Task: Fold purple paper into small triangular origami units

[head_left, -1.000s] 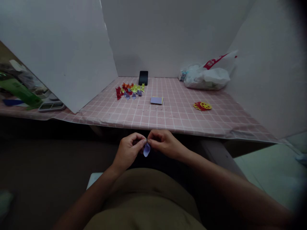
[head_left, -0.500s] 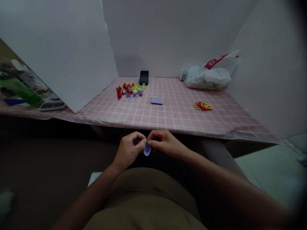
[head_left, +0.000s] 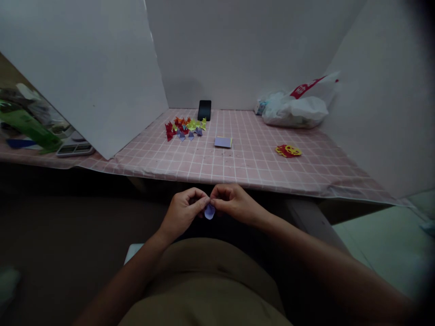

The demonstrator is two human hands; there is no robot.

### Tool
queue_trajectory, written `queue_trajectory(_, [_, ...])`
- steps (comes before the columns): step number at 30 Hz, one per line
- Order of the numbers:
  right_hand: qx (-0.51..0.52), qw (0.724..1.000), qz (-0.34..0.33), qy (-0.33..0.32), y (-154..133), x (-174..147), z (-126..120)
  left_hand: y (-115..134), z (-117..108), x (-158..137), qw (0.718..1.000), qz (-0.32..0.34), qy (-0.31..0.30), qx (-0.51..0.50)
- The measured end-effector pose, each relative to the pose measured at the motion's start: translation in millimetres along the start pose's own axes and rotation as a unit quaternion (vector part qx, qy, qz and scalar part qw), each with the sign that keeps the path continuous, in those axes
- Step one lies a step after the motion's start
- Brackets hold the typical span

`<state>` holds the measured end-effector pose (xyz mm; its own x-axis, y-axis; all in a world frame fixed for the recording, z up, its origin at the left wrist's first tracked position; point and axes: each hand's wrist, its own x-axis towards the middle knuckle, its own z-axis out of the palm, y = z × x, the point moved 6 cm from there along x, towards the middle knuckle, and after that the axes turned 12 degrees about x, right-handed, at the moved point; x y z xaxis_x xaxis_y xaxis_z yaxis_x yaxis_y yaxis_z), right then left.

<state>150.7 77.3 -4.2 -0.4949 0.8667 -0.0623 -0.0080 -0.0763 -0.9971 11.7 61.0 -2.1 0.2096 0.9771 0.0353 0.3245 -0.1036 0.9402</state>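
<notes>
A small purple piece of paper (head_left: 210, 212) is pinched between my two hands, in front of the table edge and above my lap. My left hand (head_left: 185, 209) grips its upper left side with thumb and forefinger. From the right, my right hand (head_left: 238, 202) pinches the paper's upper edge, the thumbs nearly touching. The lower part of the paper hangs free and looks rounded; its upper part is hidden by my fingers. On the table beyond lies a stack of paper squares (head_left: 223, 142), purple on top. Several small folded paper figures (head_left: 185, 128) in red, orange, yellow and purple stand to its left.
A phone (head_left: 204, 110) leans at the back of the pink checked tablecloth (head_left: 251, 158). Yellow and red cut-out shapes (head_left: 288, 151) lie on the right, before a white plastic bag (head_left: 295, 111). White panels (head_left: 91, 68) enclose the table; a scale (head_left: 75, 149) and green bottle (head_left: 30, 127) sit left.
Both hands have shifted very slightly, still pinching the purple paper. Its visible lower part looks a little shorter and wider now. The things on the table stay put.
</notes>
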Motion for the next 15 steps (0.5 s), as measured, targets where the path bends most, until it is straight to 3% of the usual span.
queue_trajectory(10, [0.043, 0.999, 0.010, -0.018, 5, 2, 2, -3, 0, -1, 0.999, 0.016, 0.029, 0.032])
queue_trajectory(15, [0.071, 0.997, -0.014, 0.019, 2, 2, -1, -5, -14, 0, 0.987, 0.013, 0.158, 0.033])
